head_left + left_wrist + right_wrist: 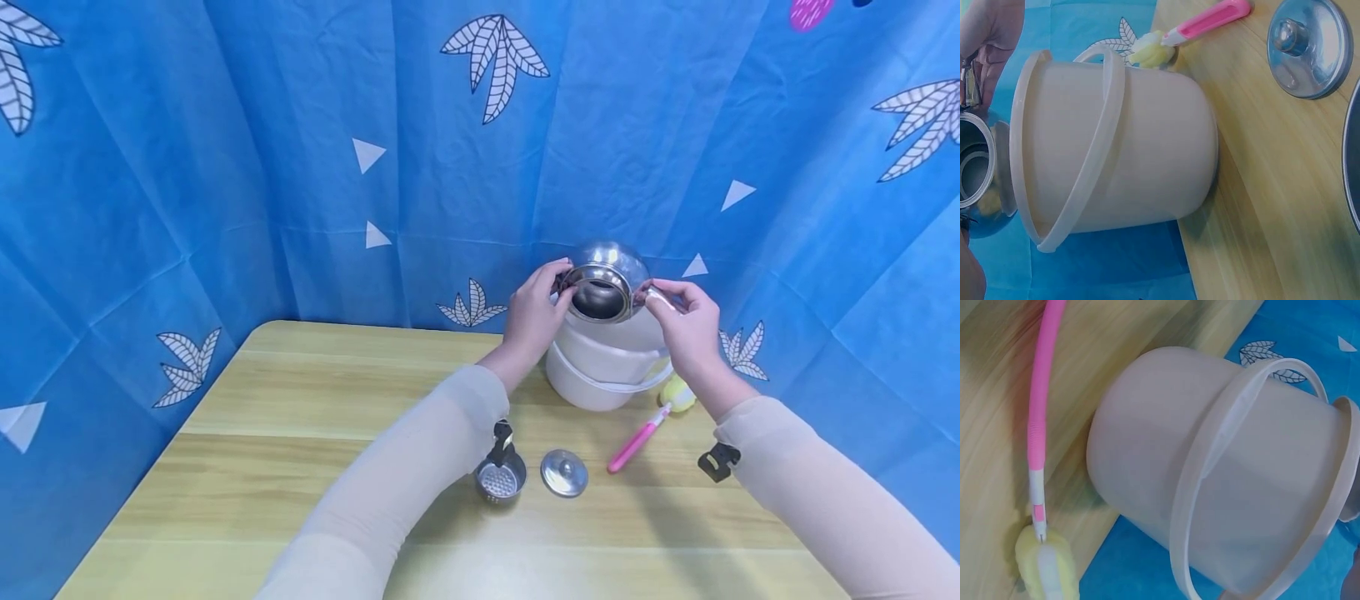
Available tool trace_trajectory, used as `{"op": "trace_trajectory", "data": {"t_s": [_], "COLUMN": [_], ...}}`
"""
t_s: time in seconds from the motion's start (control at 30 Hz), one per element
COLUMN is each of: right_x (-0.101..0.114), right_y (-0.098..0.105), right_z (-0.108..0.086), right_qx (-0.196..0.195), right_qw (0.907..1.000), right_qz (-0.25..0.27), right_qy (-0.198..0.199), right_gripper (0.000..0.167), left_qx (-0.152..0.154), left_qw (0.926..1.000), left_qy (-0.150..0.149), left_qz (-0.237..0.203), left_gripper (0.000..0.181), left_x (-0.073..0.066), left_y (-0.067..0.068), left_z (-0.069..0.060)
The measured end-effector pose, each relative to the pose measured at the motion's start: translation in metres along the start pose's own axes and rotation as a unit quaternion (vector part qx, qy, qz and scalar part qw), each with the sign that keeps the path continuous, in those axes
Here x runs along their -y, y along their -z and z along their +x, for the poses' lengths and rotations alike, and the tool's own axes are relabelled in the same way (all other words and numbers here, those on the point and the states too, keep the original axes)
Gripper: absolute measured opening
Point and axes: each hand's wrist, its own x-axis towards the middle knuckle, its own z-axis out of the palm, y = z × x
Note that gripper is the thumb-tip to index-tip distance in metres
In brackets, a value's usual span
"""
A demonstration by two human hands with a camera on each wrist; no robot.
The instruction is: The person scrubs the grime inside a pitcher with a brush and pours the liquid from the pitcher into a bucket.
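Observation:
A shiny steel teapot (617, 257) is held tilted above the white bucket (592, 387), its round open mouth facing toward me. My left hand (534, 307) grips its left side, thumb near the rim. On the other side my right hand (688, 327) pinches a metal part that sticks out from the pot, its handle or spout; I cannot tell which. In the left wrist view the teapot (999, 156) is partly cut off at the bucket's rim. Only a sliver of it shows in the right wrist view.
On the wooden table (315, 400) lie a steel strainer cup (501, 481), partly behind my left sleeve, and a round knobbed lid (564, 473). A pink-handled sponge brush (637, 446) lies right of the bucket. A blue curtain (315, 150) hangs behind the table.

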Motion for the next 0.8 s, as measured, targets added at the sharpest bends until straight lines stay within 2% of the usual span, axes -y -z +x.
{"op": "trace_trajectory", "data": {"t_s": [0.37,0.6,0.8], "right_x": [-0.0028,-0.0028,-0.0030], "right_y": [0.0003,0.0029,0.0050], "right_z": [-0.0052,-0.0054,-0.0057], "right_qx": [-0.004,-0.001,0.010], "right_qw": [0.9991,0.9984,0.9979], "right_qz": [0.029,-0.003,-0.012], "right_qy": [0.031,0.057,0.062], "right_gripper": [0.023,0.025,0.027], "left_qx": [0.001,0.017,0.020], "left_qw": [0.9992,0.9986,0.9985], "left_qy": [-0.040,-0.045,-0.049], "left_qz": [0.005,0.020,0.015], "left_gripper": [0.041,0.045,0.045], "left_x": [0.0038,0.0042,0.0052], "left_y": [-0.0011,-0.0032,-0.0029], "left_z": [-0.0062,-0.0060,-0.0067]}}
